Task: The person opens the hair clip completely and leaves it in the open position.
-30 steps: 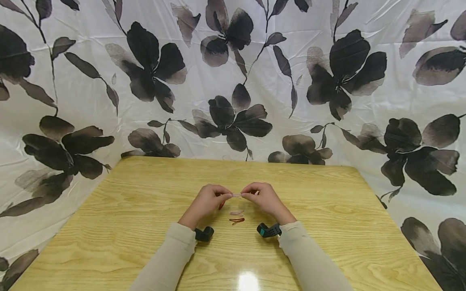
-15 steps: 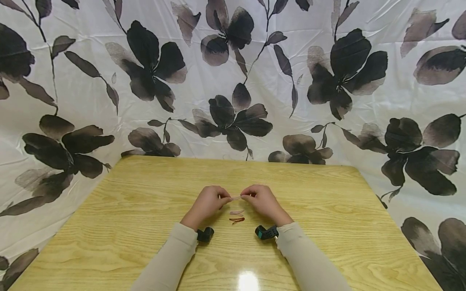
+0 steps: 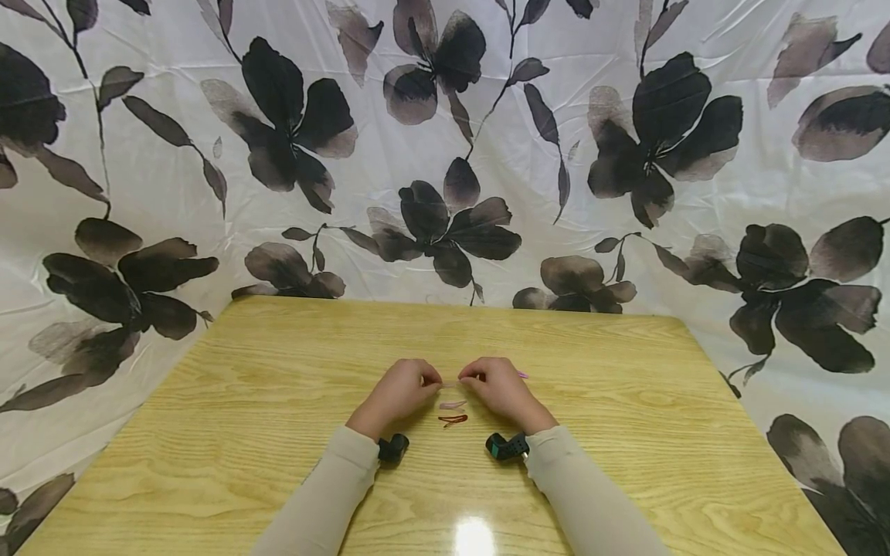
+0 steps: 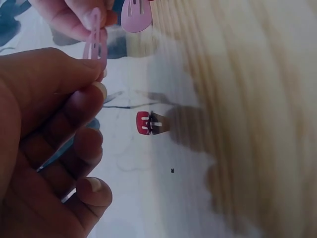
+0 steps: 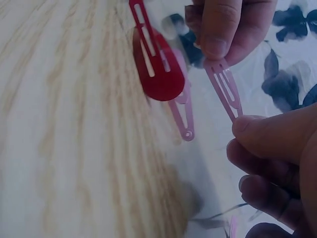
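Note:
Between both hands is a pink snap hair clip, pinched at one end by the fingertips of my left hand and at the other by my right hand. The right wrist view shows the clip's slotted frame stretching between the two thumbs. Nearer to me on the table lie a second pink snap clip and, in front of it, a red snap clip. The left wrist view shows a small red claw clip on the table, hidden behind my left hand in the head view.
A bright pink piece peeks out beyond my right wrist, mostly hidden by the hand. The wooden table reaches back to a floral cloth hanging behind and at both sides. Each wrist wears a black camera band.
Both hands have come slightly nearer to me with the pink snap clip between them. The red thing beside my left hand is now covered, and a pink piece shows past my right hand.

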A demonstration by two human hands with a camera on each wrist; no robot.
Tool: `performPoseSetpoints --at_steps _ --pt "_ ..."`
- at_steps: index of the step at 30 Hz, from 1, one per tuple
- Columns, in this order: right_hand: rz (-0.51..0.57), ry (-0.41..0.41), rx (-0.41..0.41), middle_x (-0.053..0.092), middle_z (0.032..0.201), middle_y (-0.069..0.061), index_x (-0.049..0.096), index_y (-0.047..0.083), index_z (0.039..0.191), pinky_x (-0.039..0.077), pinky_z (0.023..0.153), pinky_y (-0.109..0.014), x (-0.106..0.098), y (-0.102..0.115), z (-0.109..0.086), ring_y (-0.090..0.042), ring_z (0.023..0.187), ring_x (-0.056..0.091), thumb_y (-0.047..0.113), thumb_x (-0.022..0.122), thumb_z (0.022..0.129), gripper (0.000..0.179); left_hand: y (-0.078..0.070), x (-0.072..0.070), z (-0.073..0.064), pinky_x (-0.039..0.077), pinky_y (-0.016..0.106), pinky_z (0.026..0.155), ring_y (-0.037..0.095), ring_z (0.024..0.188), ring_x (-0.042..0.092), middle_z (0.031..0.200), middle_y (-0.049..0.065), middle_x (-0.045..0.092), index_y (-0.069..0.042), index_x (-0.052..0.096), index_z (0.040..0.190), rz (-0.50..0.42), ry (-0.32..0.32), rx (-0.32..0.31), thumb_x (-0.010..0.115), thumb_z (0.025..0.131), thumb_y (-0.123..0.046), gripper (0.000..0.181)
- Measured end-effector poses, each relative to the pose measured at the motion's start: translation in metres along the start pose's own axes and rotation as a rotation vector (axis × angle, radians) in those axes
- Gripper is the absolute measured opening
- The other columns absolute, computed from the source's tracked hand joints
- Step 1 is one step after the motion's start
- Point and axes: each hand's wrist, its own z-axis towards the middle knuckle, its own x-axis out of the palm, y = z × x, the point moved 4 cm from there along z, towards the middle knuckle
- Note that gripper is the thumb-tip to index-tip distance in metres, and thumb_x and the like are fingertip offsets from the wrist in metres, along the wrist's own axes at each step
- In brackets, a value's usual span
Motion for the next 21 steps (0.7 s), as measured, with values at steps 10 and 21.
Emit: performPoseSetpoints --at_steps 10,21 --pt "-0.053 0.034 -0.015 0.071 0.099 -0.001 0.075 0.015 0.096 0.052 0.083 -0.035 0.0044 -0.0011 -0.0001 -0.016 0.094 0.065 0.017 0.065 0.093 0.011 0.0006 0.0044 -0.0011 0.053 0.037 0.082 0.019 0.090 0.065 0.098 0.003 0.070 -0.011 0.075 0.096 0.040 0.063 0.041 0.064 0.094 -0.016 0.013" --pt "-0.065 0.052 -0.019 0.070 0.097 0.001 0.075 0.015 0.096 0.051 0.080 -0.033 0.0048 0.0016 -0.0011 -0.013 0.090 0.064 0.019 0.065 0.093 0.011 0.0006 0.0041 -0.0019 0.053 0.037 0.080 0.018 0.087 0.065 0.094 0.002 0.071 -0.011 0.076 0.094 0.052 0.077 0.055 0.065 0.093 -0.016 0.012"
